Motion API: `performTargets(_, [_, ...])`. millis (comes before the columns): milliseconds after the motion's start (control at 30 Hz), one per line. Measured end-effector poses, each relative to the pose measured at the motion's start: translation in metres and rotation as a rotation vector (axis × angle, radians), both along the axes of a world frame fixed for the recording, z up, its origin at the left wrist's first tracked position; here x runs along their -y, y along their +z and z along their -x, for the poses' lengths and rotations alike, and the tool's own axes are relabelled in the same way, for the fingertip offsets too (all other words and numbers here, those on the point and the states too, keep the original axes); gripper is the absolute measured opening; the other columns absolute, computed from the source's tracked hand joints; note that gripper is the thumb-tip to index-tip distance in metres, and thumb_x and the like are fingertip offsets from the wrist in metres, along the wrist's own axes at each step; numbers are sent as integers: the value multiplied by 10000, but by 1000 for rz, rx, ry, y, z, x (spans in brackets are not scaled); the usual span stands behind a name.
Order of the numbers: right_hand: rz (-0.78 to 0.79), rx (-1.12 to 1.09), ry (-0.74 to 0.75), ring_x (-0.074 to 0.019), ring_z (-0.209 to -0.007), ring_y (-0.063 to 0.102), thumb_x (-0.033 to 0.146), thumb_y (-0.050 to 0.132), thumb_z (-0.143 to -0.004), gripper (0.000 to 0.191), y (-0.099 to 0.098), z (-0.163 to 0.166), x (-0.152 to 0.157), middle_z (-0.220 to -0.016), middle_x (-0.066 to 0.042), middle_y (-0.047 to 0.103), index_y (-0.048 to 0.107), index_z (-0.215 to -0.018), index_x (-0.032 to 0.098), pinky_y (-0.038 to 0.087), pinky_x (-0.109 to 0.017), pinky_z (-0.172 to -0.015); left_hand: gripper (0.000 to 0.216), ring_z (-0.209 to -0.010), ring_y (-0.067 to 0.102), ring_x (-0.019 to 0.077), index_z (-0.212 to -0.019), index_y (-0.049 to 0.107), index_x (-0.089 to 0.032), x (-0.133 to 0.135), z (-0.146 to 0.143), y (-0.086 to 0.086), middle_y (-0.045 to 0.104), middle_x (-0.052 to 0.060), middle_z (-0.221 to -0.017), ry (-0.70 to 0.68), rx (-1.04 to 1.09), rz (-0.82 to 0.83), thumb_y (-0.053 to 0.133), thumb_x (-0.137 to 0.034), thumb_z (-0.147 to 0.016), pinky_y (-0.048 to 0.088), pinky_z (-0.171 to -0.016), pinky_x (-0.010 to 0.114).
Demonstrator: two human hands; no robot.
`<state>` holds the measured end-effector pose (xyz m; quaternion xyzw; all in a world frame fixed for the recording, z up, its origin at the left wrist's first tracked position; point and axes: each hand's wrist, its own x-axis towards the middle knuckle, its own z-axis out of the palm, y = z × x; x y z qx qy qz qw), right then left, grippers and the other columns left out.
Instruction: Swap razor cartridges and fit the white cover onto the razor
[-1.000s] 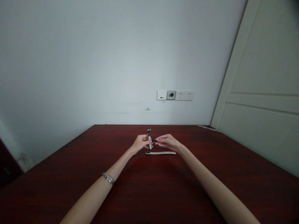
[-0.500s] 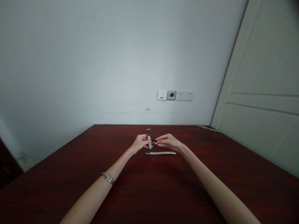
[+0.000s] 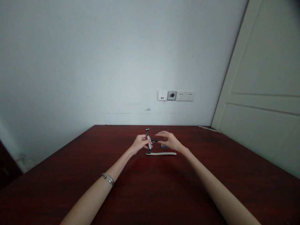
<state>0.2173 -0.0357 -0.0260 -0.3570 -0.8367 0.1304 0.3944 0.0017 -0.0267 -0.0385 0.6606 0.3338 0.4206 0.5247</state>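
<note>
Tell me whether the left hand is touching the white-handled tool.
Touching: the head view shows the left hand gripping the white-handled tool, with the thumb across the handle.

White-and-black held piece point(image 3: 149, 143), whitish strip point(image 3: 162, 153), red-brown tabletop point(image 3: 150, 187)

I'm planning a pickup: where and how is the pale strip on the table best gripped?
Probably at the middle of the pale strip, from above and the near side, pinching across its narrow width. It lies flat, long and thin, running left to right, and the left hand and right hand are beyond its far edge.
</note>
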Motion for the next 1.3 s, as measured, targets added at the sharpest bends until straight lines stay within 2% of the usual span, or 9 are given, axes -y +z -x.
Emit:
performTargets(133, [-270, 230, -120, -204, -1040, 523, 325, 623, -764, 328, 1, -3, 5, -1109, -61, 589, 632, -1089, 284, 488, -334, -816, 191, -639, 668, 186, -820, 542, -109, -1, 0, -1, 658, 85, -739, 16, 7, 7, 616, -251, -718, 520, -499, 240])
performTargets(333, [-488, 371, -151, -174, -958, 539, 344, 519, -846, 252, -3, 6, 11, -1050, -71, 601, 636, -1051, 255, 494, -248, -691, 169, -650, 670, 187, -815, 545, -110, -1, 0, 0, 657, 77, -735, 24, 2, 12, 610, -231, -717, 524, -507, 243])
performTargets(467, [-563, 407, -174, -159, -943, 541, 289, 472, -876, 234, -5, 8, 13, -1063, -82, 589, 624, -1045, 235, 480, -217, -669, 174, -648, 672, 189, -820, 545, -106, 0, 0, 2, 662, 86, -743, 28, -9, 17, 610, -232, -718, 523, -507, 241])
performTargets(733, [-620, 415, -217, -135, -878, 575, 280, 433, -893, 228, -8, 8, 12, -1022, -79, 607, 606, -1021, 207, 448, -180, -600, 179, -656, 672, 187, -814, 547, -106, 0, 0, 2, 667, 94, -745, 18, -6, 22, 617, -242, -721, 529, -518, 245])
performTargets(1033, [-586, 357, -210, -127, -827, 600, 266, 441, -890, 209, -9, 6, 11, -975, -67, 628, 608, -997, 201, 452, -187, -609, 252, -646, 672, 186, -859, 543, -118, -3, 2, 0, 666, 84, -754, 13, 14, 23, 647, -291, -709, 526, -521, 249])
performTargets(1300, [-420, 8, -192, -129, -722, 597, 304, 478, -866, 209, -4, 2, 5, -886, -59, 640, 631, -968, 204, 474, -221, -616, 275, -612, 658, 169, -853, 555, -117, -8, -1, -4, 647, 60, -730, 78, -34, -109, 665, -304, -684, 502, -478, 220])
